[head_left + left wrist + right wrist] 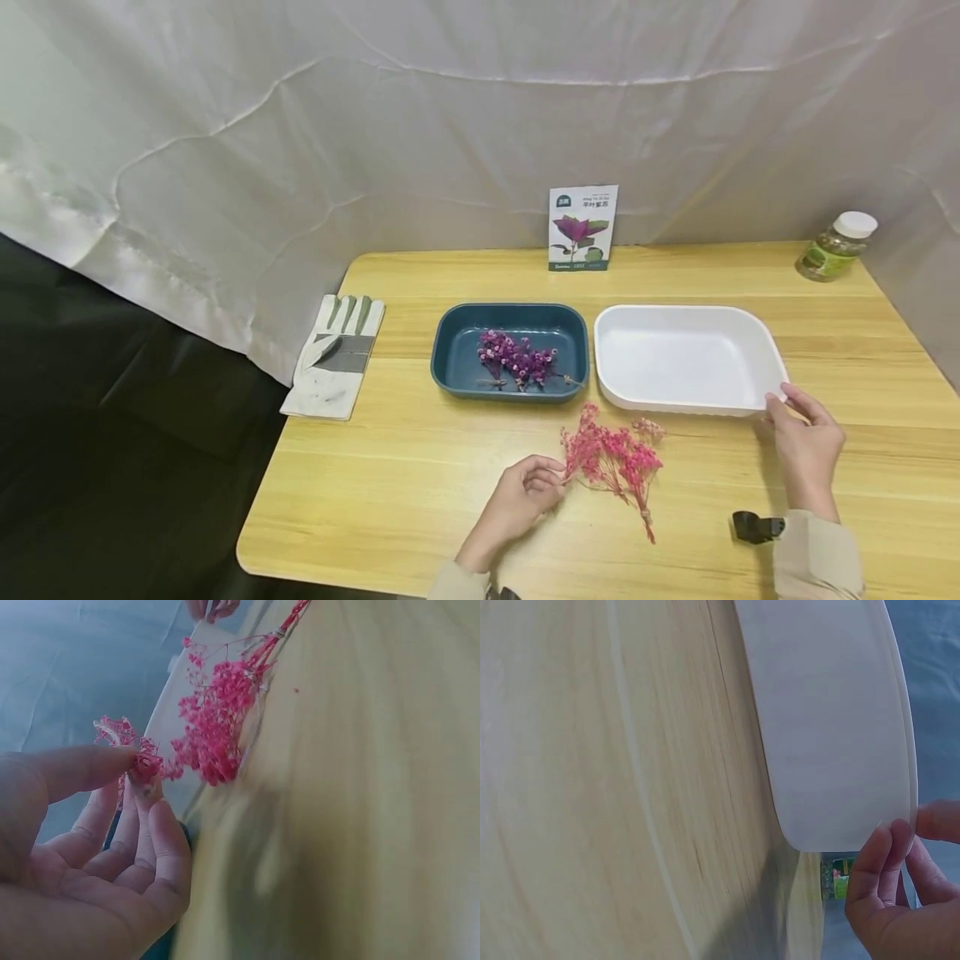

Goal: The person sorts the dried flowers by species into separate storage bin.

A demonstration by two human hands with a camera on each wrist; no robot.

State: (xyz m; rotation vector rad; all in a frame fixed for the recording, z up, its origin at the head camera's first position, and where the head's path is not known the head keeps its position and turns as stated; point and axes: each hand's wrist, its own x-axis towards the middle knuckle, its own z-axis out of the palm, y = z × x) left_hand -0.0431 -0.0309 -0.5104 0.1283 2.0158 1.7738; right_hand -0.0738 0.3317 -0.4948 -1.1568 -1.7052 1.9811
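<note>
Pink flowers (586, 443) in left hand (528, 493)

Desk (375, 500): pale yellow with a lengthwise wood-grain pattern. Near centre: flower sprigs (588, 450), bright pink. Right tray (675, 354): plain white. Left tray (459, 354): dark teal; blooms (517, 358) inside: purple with paler tips. Far-left glove (330, 375): off-white, grey panel, grey-green stripes on the fingers. Far packet (582, 227): white, printed with a purple-and-green plant, dark green lower band. Far-right jar (831, 252): white cap, green label. Sleeves (817, 550): beige. Backdrop (480, 150): pale grey. Left cloth (97, 433): black.
</note>
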